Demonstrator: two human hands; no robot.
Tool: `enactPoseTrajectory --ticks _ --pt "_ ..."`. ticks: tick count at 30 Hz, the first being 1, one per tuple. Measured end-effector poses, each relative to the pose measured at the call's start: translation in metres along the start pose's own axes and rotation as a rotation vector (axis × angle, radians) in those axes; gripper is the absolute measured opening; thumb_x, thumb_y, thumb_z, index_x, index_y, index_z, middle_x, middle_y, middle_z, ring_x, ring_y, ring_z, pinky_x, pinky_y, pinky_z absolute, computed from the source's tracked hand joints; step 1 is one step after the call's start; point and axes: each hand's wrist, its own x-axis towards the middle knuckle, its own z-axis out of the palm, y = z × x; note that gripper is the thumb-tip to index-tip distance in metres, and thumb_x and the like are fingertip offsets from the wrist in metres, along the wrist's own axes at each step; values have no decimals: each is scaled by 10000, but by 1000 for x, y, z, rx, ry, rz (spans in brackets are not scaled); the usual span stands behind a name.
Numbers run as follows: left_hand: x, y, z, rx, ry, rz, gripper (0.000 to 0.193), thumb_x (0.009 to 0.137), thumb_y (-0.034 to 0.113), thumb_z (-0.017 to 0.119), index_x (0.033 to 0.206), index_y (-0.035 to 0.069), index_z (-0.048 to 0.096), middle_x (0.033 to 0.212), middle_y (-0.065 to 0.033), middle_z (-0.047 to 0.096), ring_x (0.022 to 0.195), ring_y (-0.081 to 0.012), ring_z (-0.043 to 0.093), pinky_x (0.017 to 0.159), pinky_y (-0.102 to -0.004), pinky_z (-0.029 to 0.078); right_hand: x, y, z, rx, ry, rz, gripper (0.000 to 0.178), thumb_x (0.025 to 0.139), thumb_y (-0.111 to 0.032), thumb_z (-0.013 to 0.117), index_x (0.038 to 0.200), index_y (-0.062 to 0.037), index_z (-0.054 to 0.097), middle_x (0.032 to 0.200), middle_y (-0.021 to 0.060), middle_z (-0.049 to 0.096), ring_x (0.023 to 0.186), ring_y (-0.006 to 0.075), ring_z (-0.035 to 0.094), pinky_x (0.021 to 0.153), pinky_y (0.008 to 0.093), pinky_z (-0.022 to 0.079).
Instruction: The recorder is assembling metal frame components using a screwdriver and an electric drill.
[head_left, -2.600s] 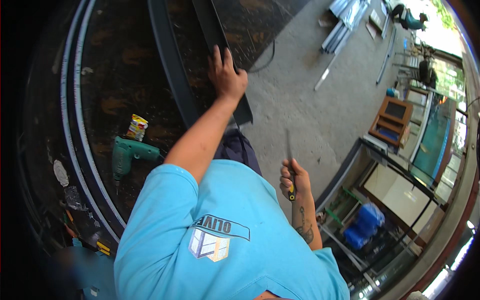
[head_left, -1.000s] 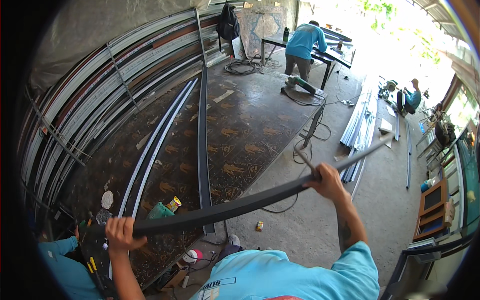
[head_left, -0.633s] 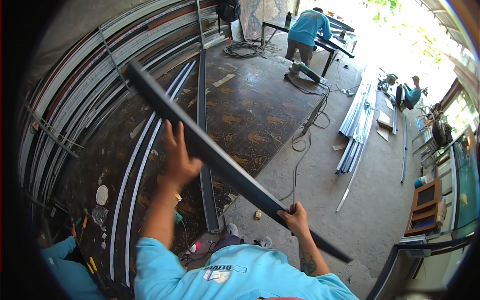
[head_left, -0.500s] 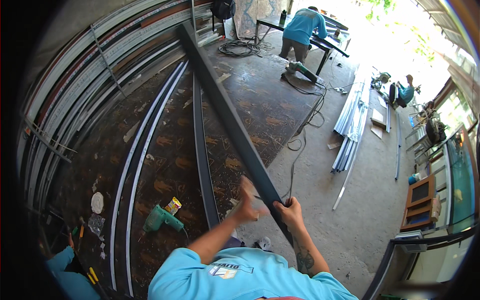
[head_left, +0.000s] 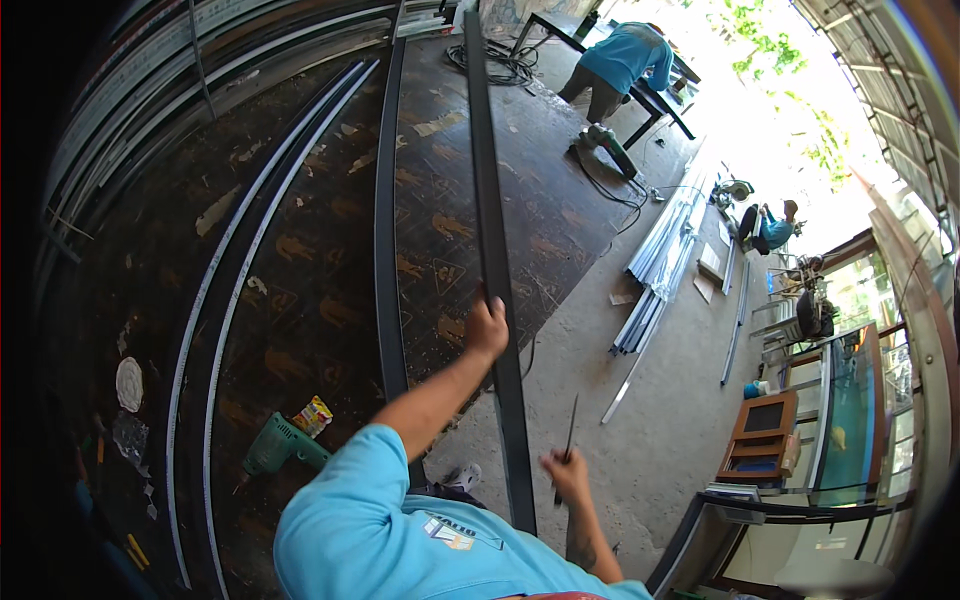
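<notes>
Left hand (head_left: pixel 486 327) closed on the left side of a long dark bar (head_left: pixel 490 220). Bar runs from over the tabletop (head_left: pixel 550 195), across its right edge, near end out over the concrete floor (head_left: pixel 630 450). My right hand (head_left: pixel 568 476), off the bar and just right of it, curled round a thin-shafted tool (head_left: pixel 571 428), tip up. Second dark bar (head_left: pixel 387 220) lengthwise on the tabletop; green drill (head_left: pixel 275 446) left of it, toward the near edge.

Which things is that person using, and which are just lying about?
Likely in use:
long dark grey metallic bar, in the left hand
thin dark pointed tool, in the right hand
perhaps the matching bar further left

Lying about:
green power drill
small yellow packet
silvery bundled metallic bars
</notes>
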Motion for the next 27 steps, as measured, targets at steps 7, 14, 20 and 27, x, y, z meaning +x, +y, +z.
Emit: enactPoseTrajectory --ticks 7,14,20,27 --pt "125 -45 -19 218 14 -194 276 922 187 530 1100 -7 612 978 -246 662 951 -416 631 787 -475 501 -119 35 -19 301 -227 482 331 790 -208 789 816 -71 490 722 51 598 632 134 584 500 295 458" --pt "171 -38 -27 183 -51 -231 466 852 365 651 1154 13 606 1176 -269 599 1113 -422 560 912 -488 444 -71 11 3 431 -382 280 368 736 -28 807 849 -112 467 823 18 590 748 108 579 629 259 480" --pt "73 -31 -123 793 372 368 583 732 310 736 1213 29 563 1268 -218 508 1226 -417 440 1011 -501 374 64 -41 60 291 -409 -91 300 818 -82 745 845 -124 449 752 -21 533 662 78 506 576 244 429" --pt "-34 -66 -193 818 -2 -294 386 837 272 665 1093 -1 569 1169 -226 546 1060 -427 550 897 -477 469 142 -98 76 147 -265 -174 253 840 -91 690 897 -75 444 855 61 612 564 102 501 449 283 416"
